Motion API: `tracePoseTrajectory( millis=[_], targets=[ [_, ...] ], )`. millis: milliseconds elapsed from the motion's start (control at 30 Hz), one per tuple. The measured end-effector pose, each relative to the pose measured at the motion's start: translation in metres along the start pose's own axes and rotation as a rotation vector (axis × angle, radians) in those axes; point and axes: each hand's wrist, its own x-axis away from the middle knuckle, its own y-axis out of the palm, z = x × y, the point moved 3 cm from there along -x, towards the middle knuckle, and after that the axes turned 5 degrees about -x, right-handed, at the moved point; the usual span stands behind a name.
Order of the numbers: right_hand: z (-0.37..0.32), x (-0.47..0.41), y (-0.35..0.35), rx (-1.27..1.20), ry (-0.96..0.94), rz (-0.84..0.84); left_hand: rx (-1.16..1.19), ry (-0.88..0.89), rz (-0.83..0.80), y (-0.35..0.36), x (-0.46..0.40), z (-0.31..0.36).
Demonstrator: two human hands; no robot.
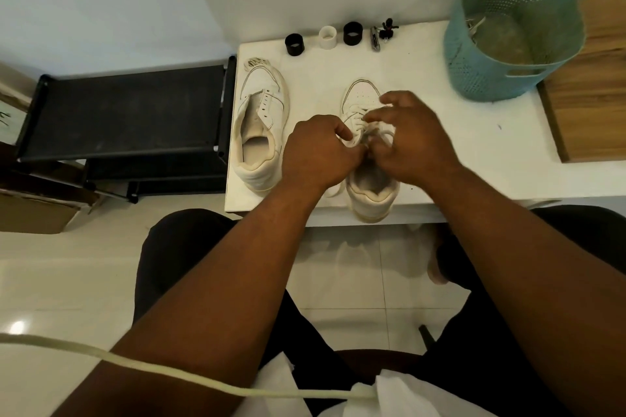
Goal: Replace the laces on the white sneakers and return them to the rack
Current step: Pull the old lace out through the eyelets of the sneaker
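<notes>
we are sitting at a white table (440,132), looking down at two white sneakers standing side by side on it. the right sneaker (367,179) is lying straight ahead of us, its long axis running away from our body, toe pointing toward the far wall and heel hanging at the table's near edge. both hands are meeting over its tongue, about midway along that axis. our left hand (318,149) is curling its fingers and pinching a piece of the white lace (359,127) from the left side; our right hand (411,142) is coming in from the right, thumb and forefinger pinching at the lace while the other fingers are spreading loosely above the toe. (how much lace each hand is holding, we cannot tell, since the fingers are hiding it.) a few rows of lace are crossing the front eyelets just beyond the fingertips, so we are judging the lacing to be working from toe toward heel, toward us.

the left sneaker (261,125) is lying parallel and just beside the left hand, toe also pointing away, with bare eyelets and no lace threaded. a loose tangle of old lace (255,63) is sitting at its toe. the black rack (128,112) is standing to the left of the table, nearer the left hand.
</notes>
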Motion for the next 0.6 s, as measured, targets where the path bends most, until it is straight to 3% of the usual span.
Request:
tracePoseTrajectory(
  millis=[67,367,500,600],
  targets=[
    [-0.002,0.003,0.011,0.065,-0.011,-0.043,0.014,-0.009,-0.008,-0.002,0.0,0.001],
    [0.0,0.004,0.012,0.084,0.009,0.074,0.078,-0.006,-0.076,0.003,0.0,-0.003],
    [0.007,0.0,0.001,-0.093,0.255,0.207,0.04,-0.004,-0.085,0.002,0.0,-0.003],
    [0.015,-0.004,0.0,-0.251,0.389,0.133,0.034,-0.001,-0.089,0.001,0.0,-0.003]
  ],
)
